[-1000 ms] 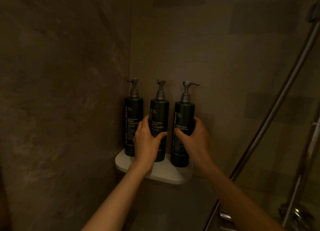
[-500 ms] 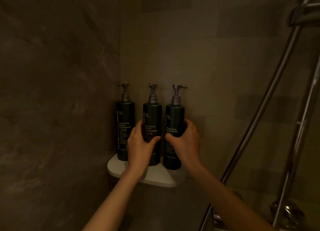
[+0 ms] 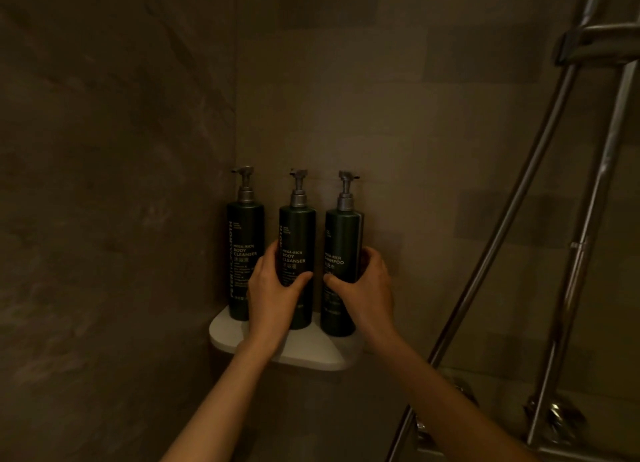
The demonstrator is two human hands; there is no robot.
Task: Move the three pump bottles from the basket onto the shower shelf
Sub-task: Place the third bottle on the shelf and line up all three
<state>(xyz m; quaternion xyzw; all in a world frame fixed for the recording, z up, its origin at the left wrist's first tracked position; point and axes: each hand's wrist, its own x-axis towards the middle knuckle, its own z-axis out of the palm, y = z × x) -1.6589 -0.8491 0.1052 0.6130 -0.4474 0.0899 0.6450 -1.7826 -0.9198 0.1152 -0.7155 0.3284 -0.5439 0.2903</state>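
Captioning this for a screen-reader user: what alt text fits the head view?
Three dark pump bottles stand upright on a white corner shelf; the left hand grips the middle one, the right hand the right one. A shower rail stands right.

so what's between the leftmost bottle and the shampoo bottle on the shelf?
Head view: one dark green body cleanser pump bottle, gripped by the left hand; the right hand holds the shampoo.

Three dark pump bottles stand upright in a row on a white corner shelf (image 3: 311, 356) in a dim tiled shower. The left hand (image 3: 273, 295) wraps the middle bottle (image 3: 298, 233), the right hand (image 3: 367, 288) wraps the right bottle (image 3: 343, 233). The left bottle (image 3: 245, 236) stands free by the left wall. A metal rail (image 3: 502, 226) slants at right.
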